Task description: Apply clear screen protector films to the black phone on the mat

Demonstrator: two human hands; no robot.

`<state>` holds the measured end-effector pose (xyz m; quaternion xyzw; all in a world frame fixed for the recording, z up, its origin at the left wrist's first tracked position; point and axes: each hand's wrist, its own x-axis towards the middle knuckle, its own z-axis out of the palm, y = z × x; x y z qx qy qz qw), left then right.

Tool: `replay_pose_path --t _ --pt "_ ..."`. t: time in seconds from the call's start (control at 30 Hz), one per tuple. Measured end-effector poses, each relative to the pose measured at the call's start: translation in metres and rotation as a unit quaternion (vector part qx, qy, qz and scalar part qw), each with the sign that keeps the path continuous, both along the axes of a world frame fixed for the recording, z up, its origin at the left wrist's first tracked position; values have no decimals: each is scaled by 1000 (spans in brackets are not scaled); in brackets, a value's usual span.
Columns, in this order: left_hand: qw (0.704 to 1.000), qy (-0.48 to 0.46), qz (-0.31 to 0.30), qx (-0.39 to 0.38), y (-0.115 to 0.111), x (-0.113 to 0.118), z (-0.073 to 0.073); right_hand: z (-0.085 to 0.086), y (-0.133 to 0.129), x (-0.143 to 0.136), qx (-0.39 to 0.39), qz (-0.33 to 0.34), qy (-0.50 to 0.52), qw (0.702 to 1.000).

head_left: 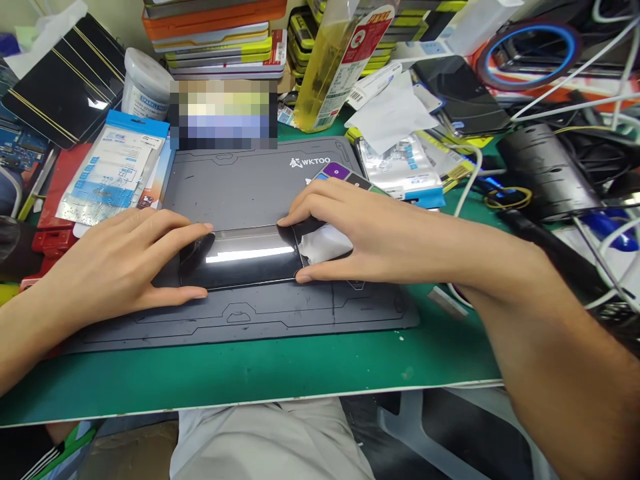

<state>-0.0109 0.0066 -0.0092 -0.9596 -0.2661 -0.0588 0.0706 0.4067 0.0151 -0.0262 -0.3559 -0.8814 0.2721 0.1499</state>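
A black smartphone (245,263) lies flat and sideways on a grey work mat (230,190), a bright streak of light mirrored across its glass. My left hand (135,257) grips its left end, the thumb on the near edge and a fingertip on the far edge. At the other end, my right hand (340,230) pinches the phone between thumb and forefinger across its corners. Under my right palm is a crumpled white tissue (327,243). Part of a colourful panel (333,171) shows just behind the right hand.
Blue-and-white packets (113,167) and a white tub (145,80) stand at the back left. A yellow-liquid bottle (333,73) rises behind the mat, near stacked boxes (220,47). White cables (473,180), a tape roll (527,53) and a black cylinder (547,170) crowd the right side.
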Motion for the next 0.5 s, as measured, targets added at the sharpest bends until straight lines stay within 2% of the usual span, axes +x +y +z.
replay_pose_path --t 0.2,0.5 --pt "1000 17 -8 10 -2 2 3 2 0 0 -5 -1 -3 1000" --pt "998 15 28 -50 2 -1 -2 1 1 0 -3 0 -2 1000"
